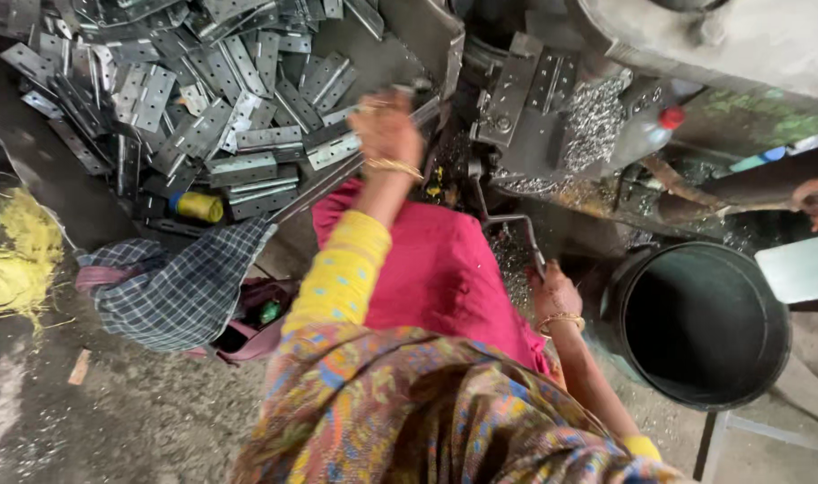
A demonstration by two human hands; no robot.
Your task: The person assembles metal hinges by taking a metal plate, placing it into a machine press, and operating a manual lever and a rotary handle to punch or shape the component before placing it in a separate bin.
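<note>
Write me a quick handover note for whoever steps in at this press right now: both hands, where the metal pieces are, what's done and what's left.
Left hand: raised at the machine's mouth, on a long metal strip that slants down toward the lap; grip itself is blurred.
Right hand: low, on the bent metal lever.
Punched brackets: a big loose heap on the tray to the left. Shavings are piled on the machine bed.
Black bucket: on the floor to the right, inside too dark to read.
Done: many brackets already heaped. Left: the strip in hand is not fully fed in.
</note>
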